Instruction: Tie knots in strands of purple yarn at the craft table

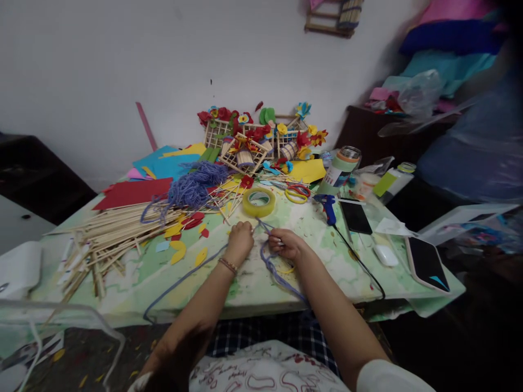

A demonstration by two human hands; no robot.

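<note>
Near the front middle of the table, my left hand [241, 241] is closed in a pinch on a strand of purple yarn [180, 280], which trails off to the left over the table edge. To its right, my right hand [286, 243] has its fingers curled round the same yarn. Between both hands a short stretch of yarn crosses, just in front of a roll of yellow tape [268, 204]. Several yarn strands hang from the right hand toward my lap. My fingertips partly hide the yarn, so I cannot tell whether it is knotted.
Wooden sticks [118, 223] and a purple yarn heap [196, 185] lie left. Stick frames with paper flowers [245, 155] stand at the back. Scissors [297, 193], a blue glue gun [327, 207], a bottle [341, 169] and phones [355, 216] are on the right.
</note>
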